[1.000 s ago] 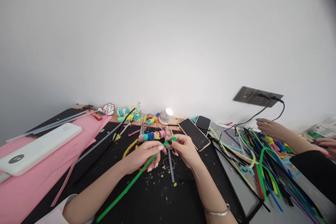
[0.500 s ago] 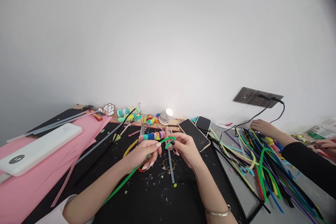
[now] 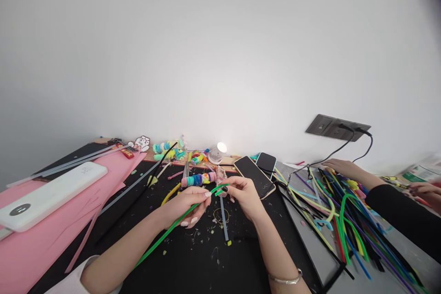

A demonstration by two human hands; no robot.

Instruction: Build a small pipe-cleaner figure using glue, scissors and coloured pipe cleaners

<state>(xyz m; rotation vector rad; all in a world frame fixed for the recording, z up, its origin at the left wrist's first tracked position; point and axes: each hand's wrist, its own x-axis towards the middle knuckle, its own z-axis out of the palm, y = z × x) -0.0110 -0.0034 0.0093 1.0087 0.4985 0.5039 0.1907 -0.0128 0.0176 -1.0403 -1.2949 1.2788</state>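
My left hand (image 3: pixel 186 204) is closed around a long green pipe cleaner (image 3: pixel 161 239) that runs down toward my left elbow. My right hand (image 3: pixel 241 195) pinches the bent upper end of the same green pipe cleaner, fingers pressed together. The two hands meet above a black mat (image 3: pixel 206 262) strewn with small scraps. Just behind them lies a multicoloured coiled pipe-cleaner piece (image 3: pixel 198 179). A grey stick (image 3: pixel 224 220) with a yellow tip lies under my right hand.
A pink sheet (image 3: pixel 41 239) with a white power bank (image 3: pixel 48 195) lies at left. Two phones (image 3: pixel 257 174) rest behind my right hand. A heap of coloured pipe cleaners (image 3: pixel 347 220) fills the right, where another person's hand (image 3: pixel 339 166) reaches in. Cables run to a wall socket (image 3: pixel 337 127).
The green pipe cleaner's upper end has been bent further over between my fingers. My left hand shifted slightly along it. The other person's hand moved left over the pile.
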